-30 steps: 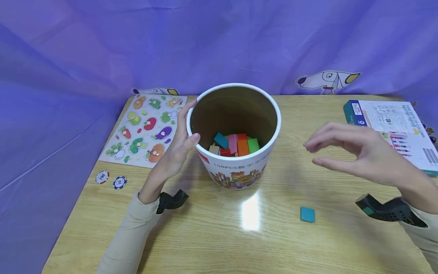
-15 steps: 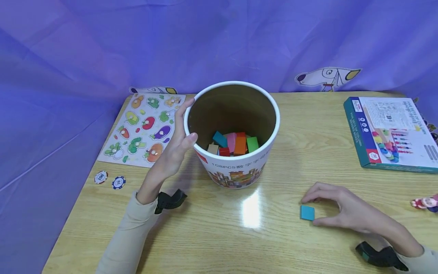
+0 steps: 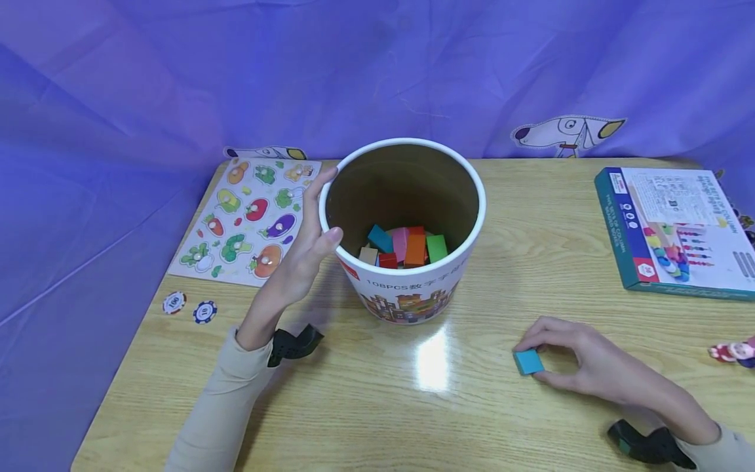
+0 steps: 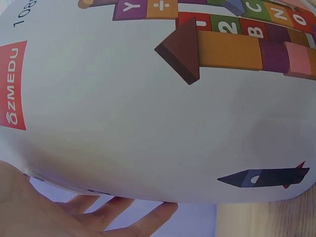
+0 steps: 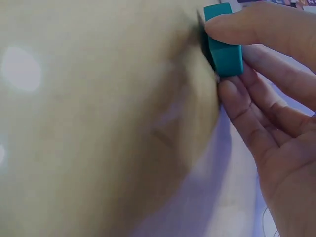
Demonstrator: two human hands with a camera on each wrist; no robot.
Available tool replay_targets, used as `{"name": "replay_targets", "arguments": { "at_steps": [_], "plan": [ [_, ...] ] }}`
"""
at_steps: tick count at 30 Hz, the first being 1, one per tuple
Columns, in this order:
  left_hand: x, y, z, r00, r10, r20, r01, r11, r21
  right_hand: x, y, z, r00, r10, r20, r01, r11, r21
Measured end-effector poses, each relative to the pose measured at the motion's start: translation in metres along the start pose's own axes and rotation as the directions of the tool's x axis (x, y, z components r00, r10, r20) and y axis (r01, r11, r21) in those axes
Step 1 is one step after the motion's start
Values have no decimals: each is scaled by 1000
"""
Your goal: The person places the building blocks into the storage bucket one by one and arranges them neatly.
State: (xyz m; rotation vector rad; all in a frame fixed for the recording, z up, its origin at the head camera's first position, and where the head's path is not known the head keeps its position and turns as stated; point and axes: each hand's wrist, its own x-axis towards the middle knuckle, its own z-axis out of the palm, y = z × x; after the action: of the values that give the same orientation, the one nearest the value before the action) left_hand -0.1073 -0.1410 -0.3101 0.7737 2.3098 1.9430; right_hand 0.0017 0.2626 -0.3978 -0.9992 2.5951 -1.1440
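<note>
A white bucket (image 3: 413, 288) with a printed block picture stands mid-table, and several coloured wooden blocks (image 3: 415, 251) lie at its bottom. My left hand (image 3: 301, 259) holds the bucket's left side, thumb at the rim and fingers spread along the outer wall; the left wrist view shows the fingers (image 4: 143, 219) against that wall. Right of the bucket, my right hand (image 3: 580, 360) pinches a flat, square teal block (image 3: 527, 361) between thumb and fingertips. In the right wrist view the teal block (image 5: 226, 57) is gripped by its edges, close over the wooden table.
Behind the left arm lies a vegetable puzzle board (image 3: 244, 223), with two poker chips (image 3: 190, 307) in front of it. A boxed toy set (image 3: 678, 233) lies at the back right, and a small figurine (image 3: 734, 352) at the right edge. A purple curtain (image 3: 377, 72) hangs behind the table (image 3: 413, 419).
My right hand came down to the table from the air at the right and took hold of the teal block, which is now slightly turned. The left hand stays on the bucket.
</note>
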Motion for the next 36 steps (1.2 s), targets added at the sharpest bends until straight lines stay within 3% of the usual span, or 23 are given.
{"name": "replay_targets", "arguments": {
  "at_steps": [6,10,12,15,18,19,23,25,28,36],
  "plan": [
    [0,0,0,1000,15,6,-15,1000,-7,20,-6,-30,999,-19,28,18,999,50],
    [2,0,2,1000,20,10,-20,1000,-3,42,-23,-63,992,-101,-74,109,987,120],
    [2,1,3,1000,21,8,-21,1000,2,57,-35,-80,977,-155,-145,184,961,209],
    [3,1,3,1000,22,5,-22,1000,7,86,-58,-101,935,-253,-250,329,881,340],
    [2,1,2,1000,19,-1,-19,1000,5,116,-84,-114,904,-303,-300,407,825,393],
    [1,1,2,1000,18,-1,-18,1000,3,125,-93,-117,903,-307,-300,409,828,383],
    [1,1,1,1000,17,-2,-17,1000,0,161,-124,-120,923,-290,-252,355,894,273],
    [1,1,0,1000,18,1,-18,1000,1,177,-130,-118,938,-269,-218,312,929,197],
    [1,1,0,1000,19,2,-19,1000,6,195,-129,-113,955,-226,-192,255,957,140],
    [0,0,-1,1000,3,1,-3,1000,16,207,-126,-104,973,-154,-175,176,977,121]
  ]
}}
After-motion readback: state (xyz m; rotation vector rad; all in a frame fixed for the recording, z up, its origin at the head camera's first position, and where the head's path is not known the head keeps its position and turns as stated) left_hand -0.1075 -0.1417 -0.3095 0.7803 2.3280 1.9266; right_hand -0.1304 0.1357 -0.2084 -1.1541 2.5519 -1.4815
